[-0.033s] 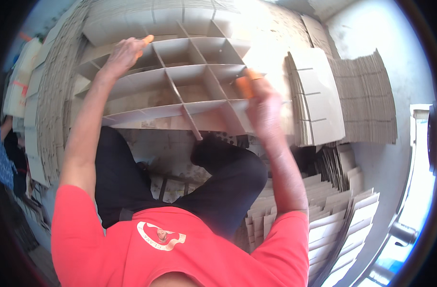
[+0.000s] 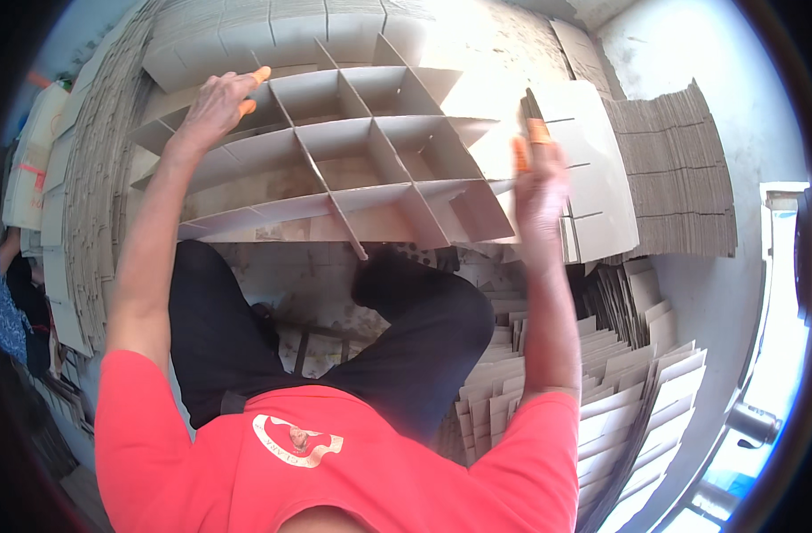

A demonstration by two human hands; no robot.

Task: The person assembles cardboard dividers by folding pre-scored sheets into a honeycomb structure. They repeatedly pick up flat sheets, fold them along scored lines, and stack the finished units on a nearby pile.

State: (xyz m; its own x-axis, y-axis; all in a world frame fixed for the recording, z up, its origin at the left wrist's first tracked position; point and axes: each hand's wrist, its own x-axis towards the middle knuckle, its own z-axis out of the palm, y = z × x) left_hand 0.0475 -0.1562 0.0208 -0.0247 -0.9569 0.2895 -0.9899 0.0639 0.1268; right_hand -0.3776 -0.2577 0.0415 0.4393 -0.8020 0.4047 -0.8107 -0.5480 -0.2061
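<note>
Grid: a cardboard grid [image 2: 352, 169] of slotted strips sits over the person's knees.
Left hand [image 2: 212, 108]: rests on the grid's far left edge, fingers curled over a strip.
Right hand [image 2: 539, 182]: fingers up and spread, just off the grid's right edge, holding nothing.
Around: cardboard stacks [image 2: 672, 169].

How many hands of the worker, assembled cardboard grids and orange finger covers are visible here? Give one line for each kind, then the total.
Hands: 2 (left hand, right hand)
Cardboard divider grid: 1
Orange finger covers: 4, two on each hand
Total: 7
</note>
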